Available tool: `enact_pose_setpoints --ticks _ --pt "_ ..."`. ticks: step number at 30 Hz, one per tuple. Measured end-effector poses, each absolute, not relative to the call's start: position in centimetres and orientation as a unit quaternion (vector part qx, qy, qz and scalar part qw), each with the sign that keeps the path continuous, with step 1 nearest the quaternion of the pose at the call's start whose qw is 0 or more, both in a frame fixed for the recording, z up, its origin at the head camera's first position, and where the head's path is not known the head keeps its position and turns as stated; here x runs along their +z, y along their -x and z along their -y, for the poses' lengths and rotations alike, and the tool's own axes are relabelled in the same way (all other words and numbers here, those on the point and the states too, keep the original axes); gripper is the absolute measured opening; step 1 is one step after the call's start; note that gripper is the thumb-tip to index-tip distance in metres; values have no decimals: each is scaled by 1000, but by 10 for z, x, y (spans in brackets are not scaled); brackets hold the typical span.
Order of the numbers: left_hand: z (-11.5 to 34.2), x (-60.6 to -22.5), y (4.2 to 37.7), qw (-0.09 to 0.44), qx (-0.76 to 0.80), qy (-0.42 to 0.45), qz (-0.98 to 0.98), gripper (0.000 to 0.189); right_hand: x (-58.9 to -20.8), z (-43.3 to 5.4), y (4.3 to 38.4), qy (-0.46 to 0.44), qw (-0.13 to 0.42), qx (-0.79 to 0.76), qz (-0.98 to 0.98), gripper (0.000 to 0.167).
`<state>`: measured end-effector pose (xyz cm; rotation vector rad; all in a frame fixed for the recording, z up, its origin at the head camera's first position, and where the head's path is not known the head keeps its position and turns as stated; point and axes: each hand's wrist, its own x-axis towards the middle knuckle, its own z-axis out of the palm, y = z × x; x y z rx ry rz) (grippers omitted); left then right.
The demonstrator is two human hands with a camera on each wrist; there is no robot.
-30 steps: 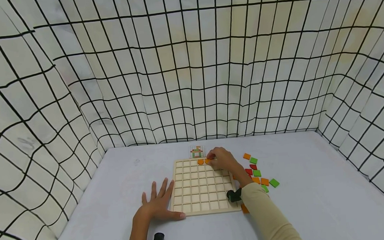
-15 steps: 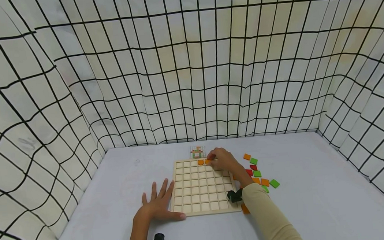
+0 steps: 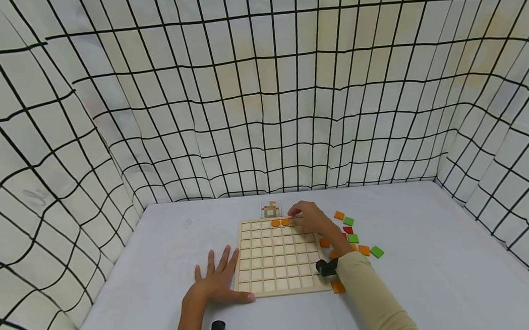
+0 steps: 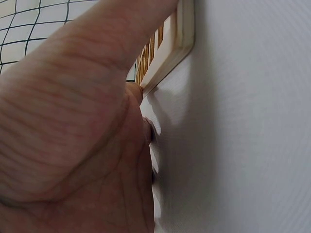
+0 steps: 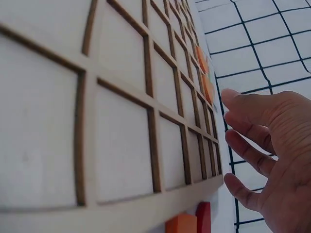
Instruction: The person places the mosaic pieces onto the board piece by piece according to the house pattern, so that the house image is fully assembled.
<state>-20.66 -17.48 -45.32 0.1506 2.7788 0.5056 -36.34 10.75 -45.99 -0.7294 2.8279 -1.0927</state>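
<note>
A wooden grid board point(image 3: 275, 260) lies flat on the white table. Two orange pieces point(image 3: 275, 223) sit side by side in its far row; the right wrist view also shows these orange pieces point(image 5: 207, 89). My right hand point(image 3: 309, 219) is over the far right part of the board, just right of the pieces. Its fingers point(image 5: 250, 133) are loosely bent and hold nothing. My left hand point(image 3: 215, 285) rests on the table with fingers spread at the board's near left corner. Its thumb lies along the near edge, by the board's corner point(image 4: 182, 36).
A small pattern card point(image 3: 270, 209) lies behind the board. Several loose pieces are scattered right of it, including green squares point(image 3: 377, 252), orange squares point(image 3: 339, 215) and red pieces point(image 3: 348, 229); my right forearm hides some. Black netting over white sheets point(image 3: 265, 109) surrounds the table.
My right hand has let go of the second orange piece and shifted slightly right, so that piece shows fully in the far row. My left hand has not moved.
</note>
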Motion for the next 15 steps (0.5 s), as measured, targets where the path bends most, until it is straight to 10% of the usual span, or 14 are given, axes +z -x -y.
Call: enact_pose_setpoints --ticks 15 --pt "175 -454 207 157 185 -55 -969 125 -452 -161 361 196 -46 -348 -915 24"
